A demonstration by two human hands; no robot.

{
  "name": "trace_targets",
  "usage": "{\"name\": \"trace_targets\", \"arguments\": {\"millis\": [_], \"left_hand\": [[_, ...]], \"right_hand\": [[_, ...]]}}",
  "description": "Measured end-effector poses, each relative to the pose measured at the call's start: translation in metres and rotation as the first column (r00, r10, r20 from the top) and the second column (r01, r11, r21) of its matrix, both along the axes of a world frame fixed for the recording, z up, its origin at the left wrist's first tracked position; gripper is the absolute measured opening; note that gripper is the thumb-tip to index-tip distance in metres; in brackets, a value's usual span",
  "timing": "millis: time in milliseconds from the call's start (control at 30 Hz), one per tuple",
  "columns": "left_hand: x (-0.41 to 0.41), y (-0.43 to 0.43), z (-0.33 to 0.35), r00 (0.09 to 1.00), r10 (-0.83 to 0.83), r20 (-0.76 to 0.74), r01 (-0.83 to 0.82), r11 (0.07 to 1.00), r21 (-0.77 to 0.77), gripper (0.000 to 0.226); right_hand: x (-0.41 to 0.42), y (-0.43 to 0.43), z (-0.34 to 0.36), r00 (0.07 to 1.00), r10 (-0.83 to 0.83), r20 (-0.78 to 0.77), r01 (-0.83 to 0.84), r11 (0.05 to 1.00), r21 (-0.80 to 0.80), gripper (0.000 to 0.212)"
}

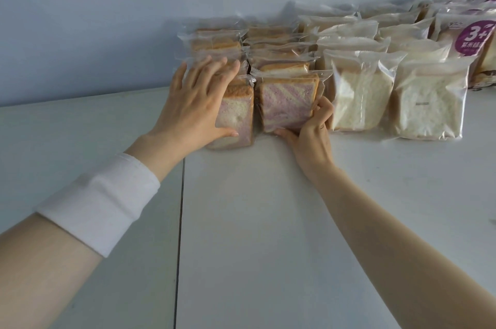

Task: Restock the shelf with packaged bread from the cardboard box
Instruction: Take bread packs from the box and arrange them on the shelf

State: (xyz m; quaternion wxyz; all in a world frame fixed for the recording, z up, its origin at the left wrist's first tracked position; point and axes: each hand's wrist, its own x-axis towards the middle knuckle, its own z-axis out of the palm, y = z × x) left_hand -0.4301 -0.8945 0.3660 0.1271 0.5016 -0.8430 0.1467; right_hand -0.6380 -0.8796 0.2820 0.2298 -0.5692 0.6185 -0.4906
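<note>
Up top, a big white shelf (241,221) holds rows of bread in clear bags, standing against a pale wall (107,20). White bread packs (359,95) stand on the right side, and packs with a purple label (472,41) sit at the far right. Purple swirl bread fills the two rows on the left. The left hand (196,103) is spread open, flat on the front swirl pack (236,116) of the left row. The right hand (308,135) grips the bottom corner of the next swirl pack (287,103), just beside it. A white band (99,202) wraps the left arm.
</note>
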Motion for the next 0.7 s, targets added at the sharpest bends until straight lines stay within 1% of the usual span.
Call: {"name": "trace_targets", "arguments": {"millis": [167, 267, 400, 467, 533, 633, 700], "left_hand": [[0.004, 0.0, 0.003, 0.999, -0.004, -0.032, 0.005, 1.0, 0.029, 0.117], [0.004, 0.0, 0.003, 0.999, -0.007, -0.04, 0.008, 0.999, 0.039, 0.116], [0.004, 0.0, 0.001, 0.999, -0.013, -0.033, 0.014, 0.999, 0.035, 0.117], [0.003, 0.0, 0.001, 0.999, -0.012, -0.032, 0.013, 0.999, 0.043, 0.117], [0.002, 0.0, 0.001, 0.999, -0.013, -0.031, 0.014, 0.999, 0.043, 0.118], [0.0, 0.0, 0.001, 1.0, -0.016, -0.024, 0.017, 0.999, 0.03, 0.118], [0.0, 0.0, 0.0, 1.0, -0.021, -0.016, 0.021, 0.999, 0.024, 0.119]], "right_hand": [[-0.006, 0.004, 0.0, 0.999, 0.008, -0.033, -0.008, 1.0, -0.015, 0.071], [-0.01, 0.003, 0.0, 0.999, -0.038, -0.029, 0.038, 0.999, -0.023, 0.072], [-0.008, 0.008, 0.004, 0.994, -0.104, 0.016, 0.105, 0.991, -0.088, 0.077], [-0.007, 0.009, 0.006, 0.993, -0.121, 0.015, 0.122, 0.984, -0.127, 0.077], [-0.005, 0.009, 0.006, 0.995, -0.099, -0.025, 0.095, 0.987, -0.129, 0.08], [-0.002, 0.009, 0.01, 0.996, -0.014, -0.084, 0.009, 0.998, -0.066, 0.083], [-0.002, 0.007, 0.01, 0.993, 0.023, -0.116, -0.031, 0.997, -0.066, 0.085]]}}
